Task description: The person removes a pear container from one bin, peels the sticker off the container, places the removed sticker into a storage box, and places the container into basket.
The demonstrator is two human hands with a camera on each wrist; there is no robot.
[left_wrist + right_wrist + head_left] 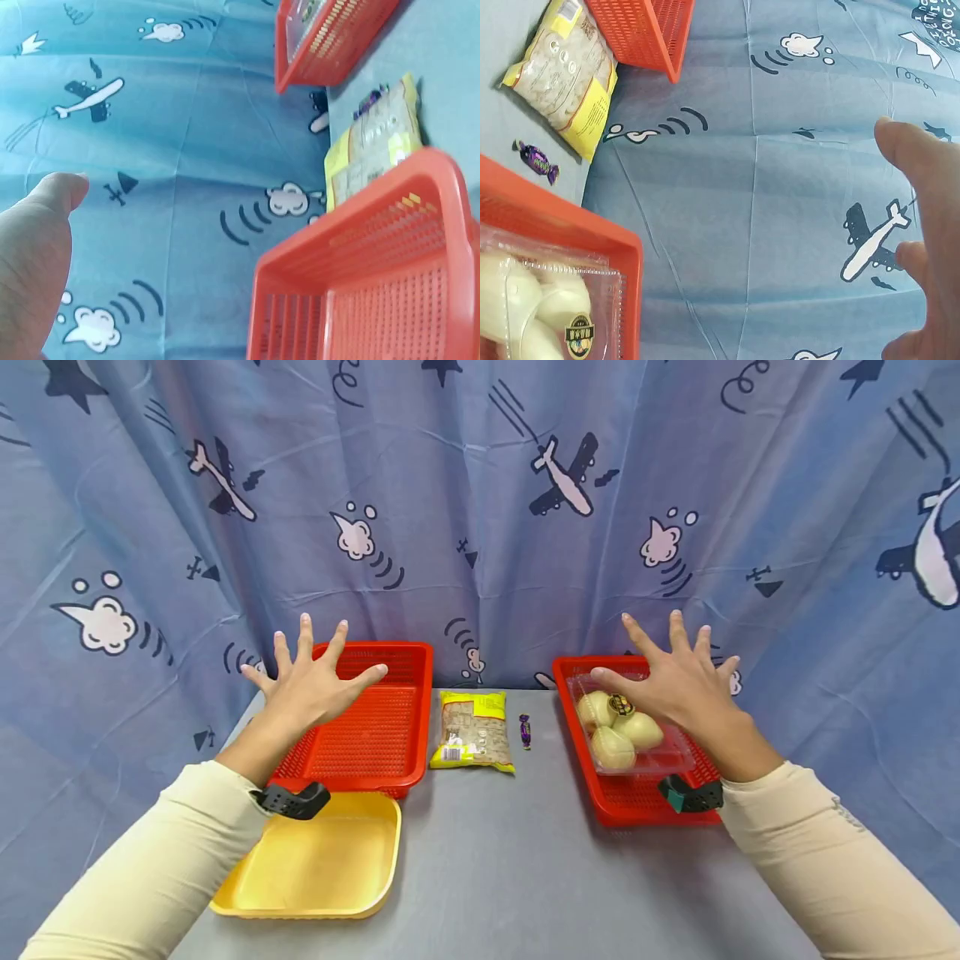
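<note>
Fingers spread wide, my left hand (pixel 306 687) is held up over the left red basket (pixel 367 727) and holds nothing. My right hand (pixel 682 681) is likewise spread and bare, raised over the right red basket (pixel 592 781). Inside that right basket lies a clear plastic clamshell (pixel 600 300) of several pale round items (pixel 637 731), with a dark round label; the right hand covers part of it. A yellow-edged clear bag (pixel 474 731) of pale pieces lies between the baskets. Beside it is a small purple wrapped candy (pixel 525 732).
A shallow yellow tray (pixel 322 868) stands in front of the left basket, partly behind the left sleeve. The grey table (pixel 495 860) runs back to a blue curtain (pixel 480 527) printed with planes. Each wrist wears a black strap (pixel 296 800).
</note>
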